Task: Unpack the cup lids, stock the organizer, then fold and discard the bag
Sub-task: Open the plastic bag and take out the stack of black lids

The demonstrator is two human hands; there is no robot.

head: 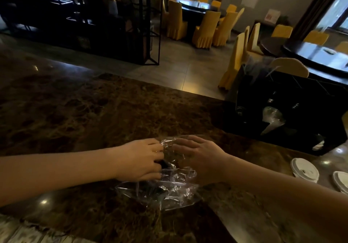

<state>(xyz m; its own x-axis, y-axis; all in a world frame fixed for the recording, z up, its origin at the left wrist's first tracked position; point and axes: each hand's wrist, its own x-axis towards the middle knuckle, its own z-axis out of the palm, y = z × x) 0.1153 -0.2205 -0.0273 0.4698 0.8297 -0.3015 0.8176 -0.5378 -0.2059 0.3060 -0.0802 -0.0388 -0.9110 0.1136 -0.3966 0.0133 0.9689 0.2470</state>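
Counter (94, 111) was dark polished marble, slick, so anything thin would slide on it. Black organizer (293, 111) sat at the far right of the counter, with a clear cup (272, 118) tipped inside; how full it was, couldn't tell. Bag (169, 188) lay crumpled on the counter right in front of me, clear film, looked empty. My left hand (140, 160) had fingers curled, pinching the bag's left edge. My right hand (202, 158) was pressed flat on the film, fingers loosely spread. Main risk: film springs back, so a fold wouldn't hold once I let go. Second: trapped air would puff it up if I creased too fast. Two white lids (305, 169) sat loose near the right edge, close beside my right forearm; an elbow sweep could knock them off. Those probably weren't stocked yet.
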